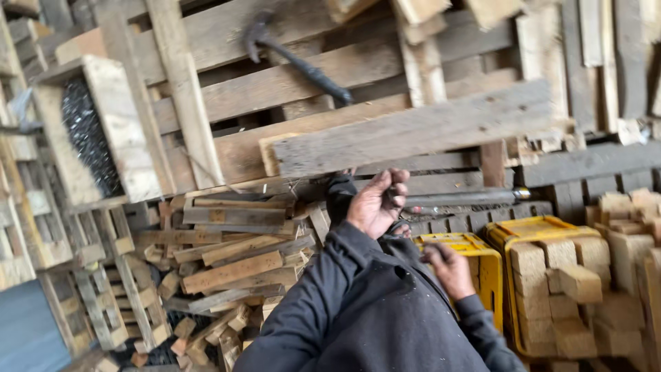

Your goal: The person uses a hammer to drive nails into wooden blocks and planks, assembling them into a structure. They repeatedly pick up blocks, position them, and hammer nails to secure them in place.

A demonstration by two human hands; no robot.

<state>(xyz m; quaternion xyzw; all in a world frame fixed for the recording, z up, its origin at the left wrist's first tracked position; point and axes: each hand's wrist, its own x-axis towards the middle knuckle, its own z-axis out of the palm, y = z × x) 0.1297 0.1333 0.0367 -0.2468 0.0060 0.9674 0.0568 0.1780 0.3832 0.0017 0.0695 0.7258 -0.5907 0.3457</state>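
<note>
We see our left hand (377,202) raised with its fingers curled up under the near edge of a long weathered grey wooden plank (413,131), which lies across the middle of the view, tilted up toward the right; the fingertips touch its underside, so the hand grips or props the plank, though the blur keeps us from telling how firmly. Our right hand (451,270) sits lower, just in front of a yellow plastic crate (482,265), its fingers loosely bent; we cannot tell whether it holds anything. Both arms wear dark grey sleeves (358,310). The plank rests against a stack of bare wooden pallets (289,83), and a dark metal hammer with a black handle (296,58) lies on the pallet boards above it. A grey metal pipe (468,198) runs level just beside our left hand, under the plank. To the right, a second yellow crate (537,227) is filled with pale sawn wooden blocks (578,282), and more blocks are piled beyond it. To the left, a loose heap of short brown wood offcuts (234,262) lies below the pallets, and an open wooden box of dark nails (89,138) leans further left.
</note>
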